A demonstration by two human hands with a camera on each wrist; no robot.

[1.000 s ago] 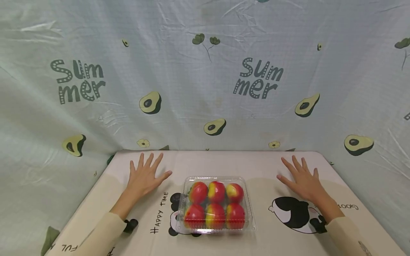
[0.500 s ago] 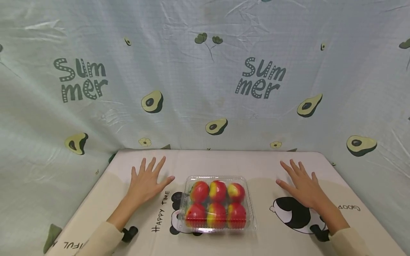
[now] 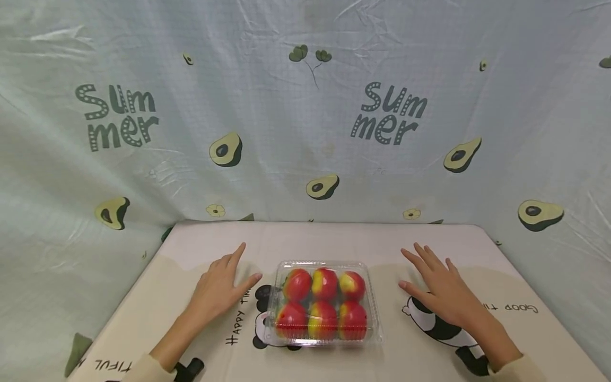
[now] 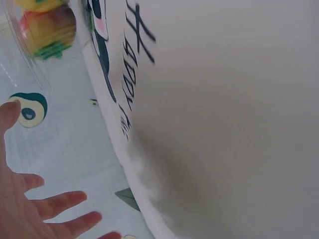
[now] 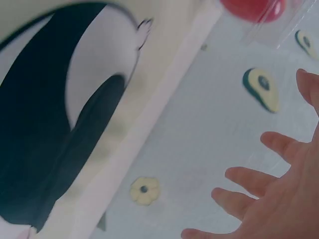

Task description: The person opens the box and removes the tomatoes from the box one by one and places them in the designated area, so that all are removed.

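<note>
A clear plastic clamshell box point(image 3: 376, 318) lies on the table, and through its lid show several red and yellow fruits point(image 3: 322, 321), apple-like, in two rows. To the left of the box, my left hand point(image 3: 217, 289) is held over the table with thumb and fingers extended, holding nothing. My right hand point(image 3: 444, 292) is on the other side, fingers spread and holding nothing, over the printed panda figure. In the left wrist view a fruit point(image 4: 48, 31) with a green leafy end shows through the plastic. The right wrist view catches a red fruit point(image 5: 254, 7) at its top edge.
The table point(image 3: 329, 239) has a pale cover printed with pandas and lettering. Behind it and along both sides hangs a light fabric curtain point(image 3: 267, 106) with avocado and "summer" prints.
Both hands have moved inward toward the box and slightly nearer the table's front. The left hand has turned, its fingers now closer together. The box stays in place.
</note>
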